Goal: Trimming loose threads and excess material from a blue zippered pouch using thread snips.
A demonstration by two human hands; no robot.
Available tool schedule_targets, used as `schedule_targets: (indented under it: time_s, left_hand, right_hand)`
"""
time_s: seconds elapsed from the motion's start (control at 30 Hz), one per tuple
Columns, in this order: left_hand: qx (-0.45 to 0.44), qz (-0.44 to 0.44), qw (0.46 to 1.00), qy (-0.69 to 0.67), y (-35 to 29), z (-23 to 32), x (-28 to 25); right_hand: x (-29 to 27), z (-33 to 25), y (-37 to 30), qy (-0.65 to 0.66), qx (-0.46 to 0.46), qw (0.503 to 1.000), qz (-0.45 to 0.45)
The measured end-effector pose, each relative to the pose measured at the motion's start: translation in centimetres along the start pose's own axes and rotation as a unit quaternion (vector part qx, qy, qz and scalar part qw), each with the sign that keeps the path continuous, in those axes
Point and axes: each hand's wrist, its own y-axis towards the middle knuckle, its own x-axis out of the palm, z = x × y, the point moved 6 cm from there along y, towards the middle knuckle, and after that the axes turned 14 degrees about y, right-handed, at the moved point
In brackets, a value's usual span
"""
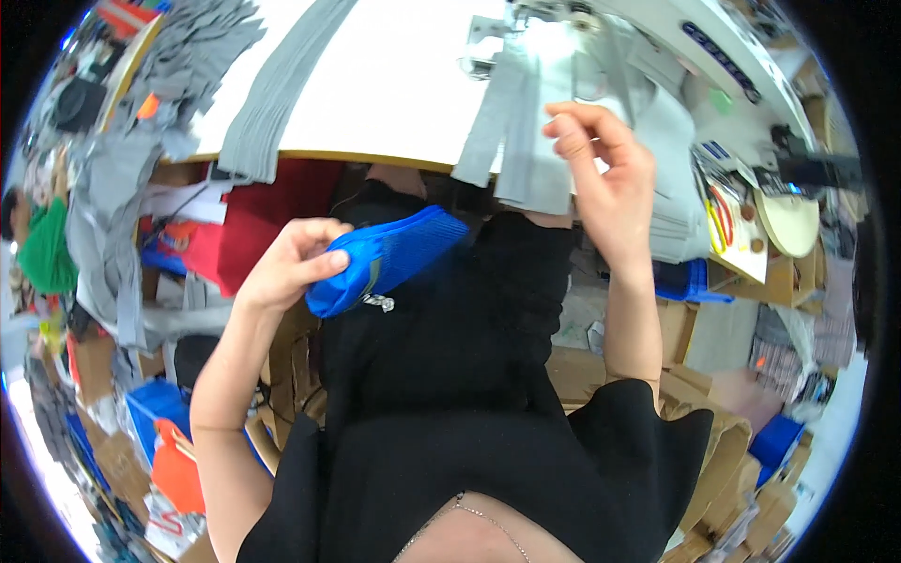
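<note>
The ribbed pouch [389, 258] in the left hand [286, 267] is bright blue. Above it, the table [394, 84] is white with a yellow edge, carrying plain grey fabric strips [526, 131]; left of the pouch hangs red cloth [258, 220].

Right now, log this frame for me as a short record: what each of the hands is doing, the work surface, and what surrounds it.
left hand: grips a stack of blue fabric pieces above the lap
right hand: raised, fingertips on grey fabric strips hanging over the table edge
work surface: white table with a yellow edge
also on table: grey strip bundle, sewing machine
surroundings: cardboard boxes, blue bins
</note>
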Motion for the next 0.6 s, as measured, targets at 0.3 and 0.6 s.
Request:
schedule_targets:
  time_s: [0.3, 0.6]
  left_hand:
    - [-0.022, -0.012, 0.999, -0.043, 0.2, -2.3, 0.7]
    - [-0.011, 0.012, 1.0, 0.021, 0.6, -2.2, 2.3]
  right_hand:
    - [-23.8, 1.3, -4.6, -0.334, 0.032, 0.889, 0.31]
    - [-26.5, 11.7, -2.8, -0.442, 0.19, 0.871, 0.101]
